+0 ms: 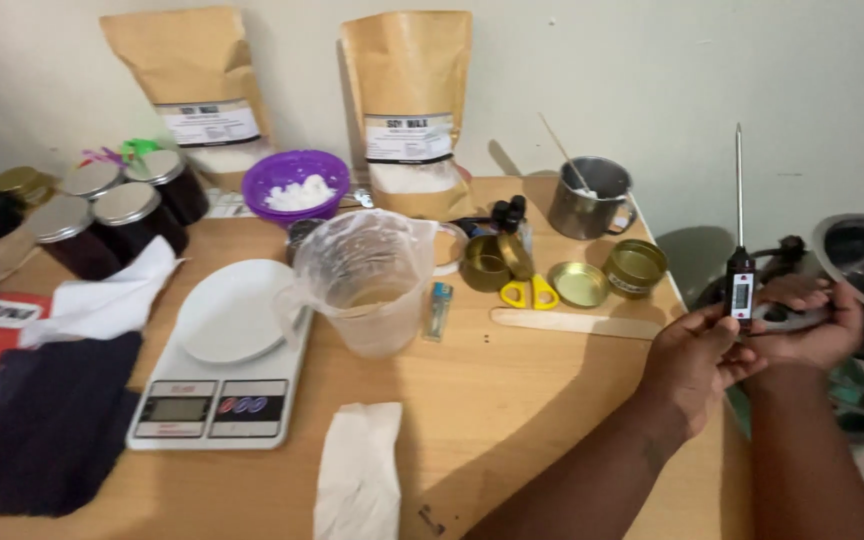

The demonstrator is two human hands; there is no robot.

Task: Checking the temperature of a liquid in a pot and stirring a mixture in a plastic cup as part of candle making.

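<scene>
Hands, left (697, 365) & right (812, 325), both pinching probe thermometer (740, 285); purple bowl (295, 183) w/ white wax chunks; clear jug (370, 283) nr empty.

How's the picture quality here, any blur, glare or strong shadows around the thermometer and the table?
Head view: light is dim and warm, the whole frame slightly soft. The probe thermometer, held by the left hand and right hand, is fairly crisp. The steel cup throws a soft shadow on the wall. The plastic measuring jug shows mild glare. The frame edges bend a little.
</scene>
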